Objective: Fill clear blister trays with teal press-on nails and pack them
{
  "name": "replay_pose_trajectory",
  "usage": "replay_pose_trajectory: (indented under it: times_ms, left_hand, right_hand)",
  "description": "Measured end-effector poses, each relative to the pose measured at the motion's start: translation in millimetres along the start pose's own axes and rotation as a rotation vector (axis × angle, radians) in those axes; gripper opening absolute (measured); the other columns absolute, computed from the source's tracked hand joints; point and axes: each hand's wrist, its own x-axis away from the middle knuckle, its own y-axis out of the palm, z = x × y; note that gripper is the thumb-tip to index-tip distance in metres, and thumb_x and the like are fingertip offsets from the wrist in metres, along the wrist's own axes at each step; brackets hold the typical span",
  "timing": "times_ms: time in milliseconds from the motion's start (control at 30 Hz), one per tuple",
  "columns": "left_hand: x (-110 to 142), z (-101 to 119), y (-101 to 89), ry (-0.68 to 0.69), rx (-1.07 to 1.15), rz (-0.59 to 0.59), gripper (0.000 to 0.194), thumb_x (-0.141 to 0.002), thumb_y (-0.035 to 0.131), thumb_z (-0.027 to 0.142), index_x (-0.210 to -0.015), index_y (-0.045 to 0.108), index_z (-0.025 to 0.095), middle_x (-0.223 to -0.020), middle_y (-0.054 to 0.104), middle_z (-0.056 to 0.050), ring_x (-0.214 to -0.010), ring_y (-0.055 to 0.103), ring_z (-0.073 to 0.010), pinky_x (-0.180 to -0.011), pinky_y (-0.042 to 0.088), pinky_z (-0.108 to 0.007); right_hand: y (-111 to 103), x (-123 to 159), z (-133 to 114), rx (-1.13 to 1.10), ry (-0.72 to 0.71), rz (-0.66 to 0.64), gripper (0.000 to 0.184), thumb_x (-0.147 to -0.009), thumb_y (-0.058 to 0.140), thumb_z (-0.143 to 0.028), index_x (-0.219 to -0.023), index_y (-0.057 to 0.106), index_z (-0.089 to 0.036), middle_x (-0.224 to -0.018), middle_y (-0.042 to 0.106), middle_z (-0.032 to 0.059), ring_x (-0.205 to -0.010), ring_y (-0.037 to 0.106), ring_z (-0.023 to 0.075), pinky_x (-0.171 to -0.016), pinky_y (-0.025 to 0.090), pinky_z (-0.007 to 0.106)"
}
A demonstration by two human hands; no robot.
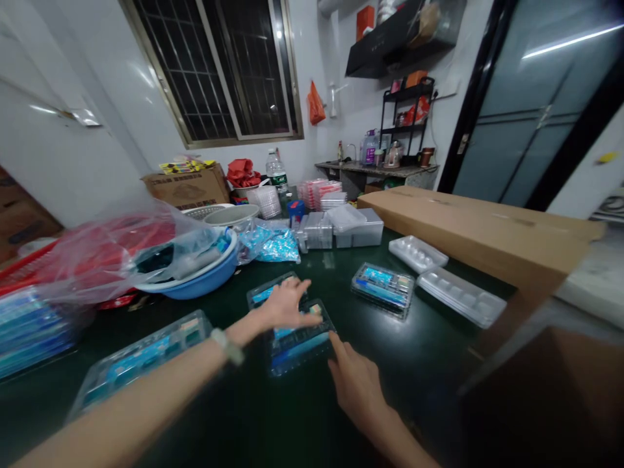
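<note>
A glossy finish is shown by the dark table top (pixel 336 286). Smooth clear plastic is seen in the clamshell trays (pixel 299 348). The long box (pixel 468 240) is made of matt cardboard, the basin (pixel 195 276) of shiny blue plastic, the bag (pixel 121 253) of thin crinkled film.

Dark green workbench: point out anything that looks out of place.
A crumpled clear plastic bag sags over the rim of a round light-blue plastic basin, looking loose and messy beside the flat clear plastic tray lying neatly nearby.
</note>
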Motion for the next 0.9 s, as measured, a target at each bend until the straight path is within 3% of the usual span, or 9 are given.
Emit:
replay_pose_trajectory:
  times_ms: [100,267,433,533,633,733,800,900]
  left_hand:
    - [25,25,17.2,0.114,-0.028,-0.051,0.095,-0.05,0.058,0.065,-0.131,0.033,0.024,-0.135,0.031,-0.016,-0.119,0.027,-0.0389,-0.092,0.022,-0.049]
    - [47,36,29.8,0.097,-0.095,-0.018,0.088,-0.055,0.057,0.057,-0.131,0.033,0.02,-0.131,0.033,-0.022,-0.114,0.033,-0.041,-0.088,0.024,-0.055]
    - [85,40,22.8,0.097,-0.102,-0.101,0.096,-0.05,0.06,0.06,-0.133,0.028,0.024,-0.132,0.034,-0.018,-0.117,0.03,-0.039,-0.093,0.021,-0.056]
    - [110,42,21.4,0.063,-0.074,-0.185,0.1,-0.049,0.06,0.06,-0.135,0.022,0.026,-0.138,0.026,-0.016,-0.123,0.024,-0.0374,-0.096,0.018,-0.055]
    - [126,44,20.9,-0.003,-0.053,-0.249,0.105,-0.047,0.063,0.057,-0.136,0.018,0.024,-0.142,0.017,-0.018,-0.126,0.015,-0.0401,-0.096,0.012,-0.058]
    - [138,50,13.5,-0.037,-0.037,-0.282,0.11,-0.045,0.065,0.055,-0.136,0.017,0.019,-0.141,0.013,-0.023,-0.125,0.01,-0.0442,-0.094,0.011,-0.062]
    - [149,55,1.5,0.005,-0.019,-0.239,0.105,-0.045,0.066,0.054,-0.135,0.023,0.02,-0.139,0.02,-0.022,-0.123,0.017,-0.0454,-0.091,0.016,-0.063]
    - [166,56,-26.9,0.147,0.011,-0.126,0.085,-0.053,0.064,0.051,-0.128,0.035,0.024,-0.132,0.035,-0.015,-0.115,0.034,-0.0405,-0.087,0.027,-0.058]
  right_hand:
    - [-2,2,-1,-0.044,-0.009,0.041,0.039,-0.082,0.038,-0.013,-0.12,0.039,-0.021,-0.091,0.057,0.006,-0.076,0.058,0.0179,-0.06,0.042,0.026]
    - [-9,3,6,-0.099,-0.049,0.153,0.029,-0.084,0.034,-0.012,-0.107,0.05,-0.019,-0.085,0.055,0.0044,-0.069,0.055,0.0136,-0.06,0.041,0.023]
    - [-38,-21,57,0.269,0.104,0.356,0.026,-0.085,0.036,-0.017,-0.103,0.055,-0.018,-0.092,0.054,0.0074,-0.082,0.051,0.0166,-0.07,0.039,0.026]
    - [-56,-43,91,0.386,0.158,0.356,0.023,-0.082,0.041,-0.02,-0.094,0.059,-0.016,-0.091,0.055,0.0115,-0.085,0.048,0.0237,-0.072,0.036,0.034]
    - [-64,-54,110,0.454,0.137,0.318,0.02,-0.079,0.043,-0.019,-0.081,0.062,-0.016,-0.091,0.057,0.0134,-0.084,0.048,0.0264,-0.069,0.034,0.036]
    - [-63,-50,122,0.453,0.058,0.295,0.021,-0.076,0.043,-0.017,-0.076,0.063,-0.016,-0.089,0.058,0.015,-0.081,0.05,0.0277,-0.067,0.034,0.038]
    - [-58,-48,135,0.415,-0.009,0.277,0.021,-0.074,0.043,-0.016,-0.073,0.064,-0.016,-0.087,0.059,0.0171,-0.077,0.052,0.0291,-0.063,0.035,0.04]
    - [-43,-59,154,0.232,-0.08,0.288,0.024,-0.075,0.042,-0.022,-0.063,0.063,-0.02,-0.084,0.059,0.0186,-0.07,0.055,0.0286,-0.06,0.036,0.042]
